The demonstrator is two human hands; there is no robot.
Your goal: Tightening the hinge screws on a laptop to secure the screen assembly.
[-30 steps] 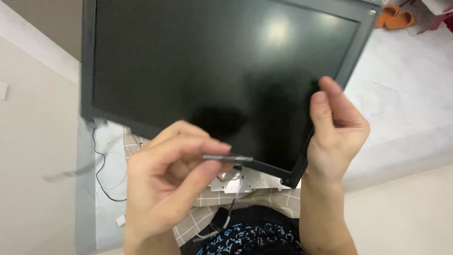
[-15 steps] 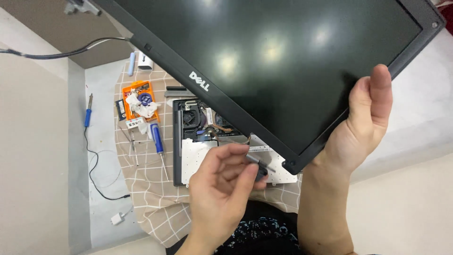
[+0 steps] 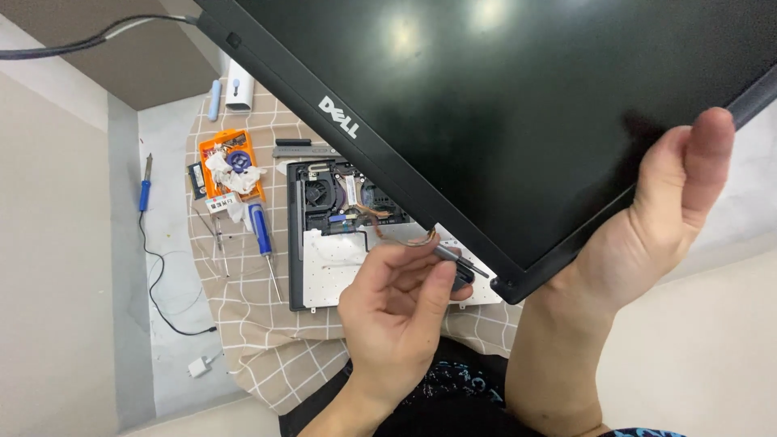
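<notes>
A large black laptop screen panel (image 3: 526, 105) is held tilted above the work area. My right hand (image 3: 651, 214) grips its lower right edge, thumb up along the frame. My left hand (image 3: 396, 311) pinches a small dark screwdriver (image 3: 455, 259), whose tip points at the panel's bottom corner. Beneath the panel lies the opened laptop base (image 3: 340, 235), with its fan, copper pipe and white inner plate exposed. The panel hides the right part of the base.
A checked beige cloth (image 3: 243, 324) lies under the base. On it are an orange parts tray (image 3: 231, 166) and a blue-handled screwdriver (image 3: 261, 231). A blue soldering iron (image 3: 146, 190) with its cord, a white plug (image 3: 197, 368) and a grey cable (image 3: 73, 48) lie to the left.
The panel has swung up and to the right, uncovering the laptop base and tools. My left hand has dropped with the screwdriver toward the panel's bottom corner. My right hand has shifted right along the edge.
</notes>
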